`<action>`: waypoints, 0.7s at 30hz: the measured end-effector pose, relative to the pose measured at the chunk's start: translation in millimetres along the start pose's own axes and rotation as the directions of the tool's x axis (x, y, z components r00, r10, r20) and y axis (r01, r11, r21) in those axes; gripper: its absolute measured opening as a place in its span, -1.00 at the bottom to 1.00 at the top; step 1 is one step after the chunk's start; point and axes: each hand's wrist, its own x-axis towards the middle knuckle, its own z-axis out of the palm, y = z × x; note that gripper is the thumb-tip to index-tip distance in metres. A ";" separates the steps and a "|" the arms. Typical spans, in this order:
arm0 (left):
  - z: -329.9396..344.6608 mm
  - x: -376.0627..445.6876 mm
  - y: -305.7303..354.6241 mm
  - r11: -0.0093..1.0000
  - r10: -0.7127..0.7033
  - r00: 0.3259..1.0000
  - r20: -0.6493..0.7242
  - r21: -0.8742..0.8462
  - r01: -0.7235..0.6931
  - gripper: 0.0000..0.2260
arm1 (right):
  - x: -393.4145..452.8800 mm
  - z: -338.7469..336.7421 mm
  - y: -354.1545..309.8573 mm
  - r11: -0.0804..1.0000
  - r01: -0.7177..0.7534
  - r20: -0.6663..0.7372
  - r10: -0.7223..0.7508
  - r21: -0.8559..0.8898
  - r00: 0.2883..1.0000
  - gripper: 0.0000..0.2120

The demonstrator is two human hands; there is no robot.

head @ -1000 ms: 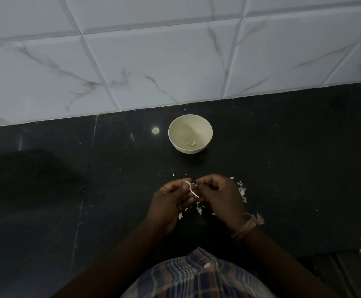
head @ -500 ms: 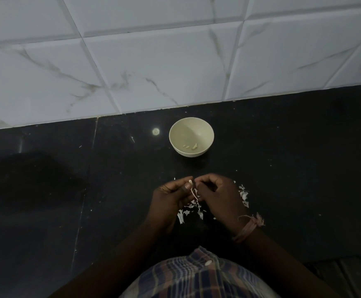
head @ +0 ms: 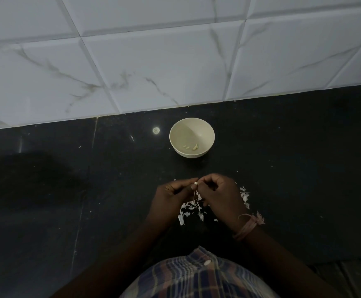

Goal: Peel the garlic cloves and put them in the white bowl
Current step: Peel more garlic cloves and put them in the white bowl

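A small white bowl (head: pixel 192 125) stands on the black counter near the tiled wall, with a few peeled garlic cloves (head: pixel 194 147) at its bottom. Below it, my left hand (head: pixel 171 195) and my right hand (head: pixel 220 194) meet over the counter. Between their fingertips they pinch a small pale garlic clove (head: pixel 195 183), and a thin strip of skin hangs down from it. Most of the clove is hidden by my fingers.
White scraps of garlic skin (head: pixel 189 212) lie scattered on the black counter (head: pixel 293 168) under and to the right of my hands. A marble-patterned tiled wall (head: pixel 153 61) rises behind the bowl. A pink thread band circles my right wrist.
My hands have stayed in place below the bowl. The clove has turned between my fingertips and the loose strip of skin now hangs lower.
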 end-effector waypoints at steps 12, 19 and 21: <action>-3.0 8.1 -6.5 0.755 0.408 0.908 0.098 0.524 -0.395 -0.81 | 3.5 -1.4 10.0 0.974 0.049 -0.002 -0.051 -0.220 0.999 -0.96; -1.3 4.8 1.5 0.828 0.336 0.939 0.070 0.453 -0.329 -0.76 | 7.1 -1.5 5.6 0.993 0.015 -0.004 -0.015 -0.116 1.000 -0.92; -1.1 2.2 3.0 0.893 0.239 0.969 0.054 0.379 -0.242 -0.76 | 8.3 -0.9 3.8 0.999 -0.033 0.024 0.034 -0.040 0.999 -0.90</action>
